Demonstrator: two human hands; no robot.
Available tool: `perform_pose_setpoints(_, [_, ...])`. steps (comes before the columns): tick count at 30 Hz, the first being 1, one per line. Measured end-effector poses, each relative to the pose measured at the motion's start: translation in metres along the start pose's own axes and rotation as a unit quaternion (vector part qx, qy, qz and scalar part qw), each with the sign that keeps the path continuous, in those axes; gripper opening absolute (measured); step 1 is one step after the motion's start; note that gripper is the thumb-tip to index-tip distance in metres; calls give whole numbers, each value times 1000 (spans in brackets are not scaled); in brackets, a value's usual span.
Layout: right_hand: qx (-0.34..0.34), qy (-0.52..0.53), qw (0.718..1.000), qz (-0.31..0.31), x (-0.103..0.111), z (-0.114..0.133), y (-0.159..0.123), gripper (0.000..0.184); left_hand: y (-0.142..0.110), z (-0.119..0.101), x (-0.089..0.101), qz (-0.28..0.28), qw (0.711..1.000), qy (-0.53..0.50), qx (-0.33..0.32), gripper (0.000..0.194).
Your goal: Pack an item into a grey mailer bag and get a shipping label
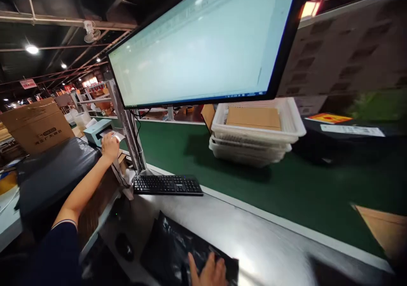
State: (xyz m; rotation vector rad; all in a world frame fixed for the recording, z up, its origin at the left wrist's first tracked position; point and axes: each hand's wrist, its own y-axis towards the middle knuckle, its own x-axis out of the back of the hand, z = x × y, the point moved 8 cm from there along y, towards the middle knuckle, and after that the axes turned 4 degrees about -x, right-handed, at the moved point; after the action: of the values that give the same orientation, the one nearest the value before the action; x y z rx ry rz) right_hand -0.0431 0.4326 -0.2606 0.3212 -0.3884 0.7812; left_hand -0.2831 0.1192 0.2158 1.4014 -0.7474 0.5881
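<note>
Reaches out with the left hand (110,147) to the light blue label printer (99,130), fingers bent at its front beside what looks like a white label (119,136); seems, as a judgement, to be partway through taking that label. Cannot tell whether pinching the label or merely touching it, with the fingertips too small to make out. Grasps nothing with the right hand (210,272), only rests it, fingers spread and loose, on a black plastic mailer bag (173,243). Probably calls next for a sure hold on the label's edge and a clean pull away from the printer, with the bag kept steady. Has the label just right of the left hand's fingers, and the printer just beyond them; has the bag directly beneath the right hand, flat on the metal counter (267,231), spreading ahead and to the left. Has the black keyboard (168,185) between both hands, and the mouse (124,247) left of the right hand, past the bag's edge.
</note>
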Motion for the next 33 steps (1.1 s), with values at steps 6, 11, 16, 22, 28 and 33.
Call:
perform_pose_setpoints(6, [-185, 385, 864, 266, -9, 81, -14, 92, -158, -128, 10, 90, 883, -437, -144, 7])
perform_pose_setpoints(11, [-285, 544, 728, 304, 15, 96, -41, 67, -293, -161, -39, 311, 590, -737, 107, 33])
perform_pose_setpoints(16, [-357, 396, 827, 181, 36, 36, -51, 51, -372, -144, -120, 357, 446, -765, 296, 48])
perform_pose_setpoints(22, [-262, 123, 950, 114, 35, 3, -18, 33, -426, -121, -213, 445, 638, -549, 307, 25])
perform_pose_setpoints(28, [-104, -308, 933, 152, 26, 5, -19, 29, -441, -118, -238, 526, 741, -381, 170, 12])
perform_pose_setpoints(33, [86, -351, 927, 105, -6, 34, -38, 64, -416, -122, -221, 449, 837, -305, -73, 26])
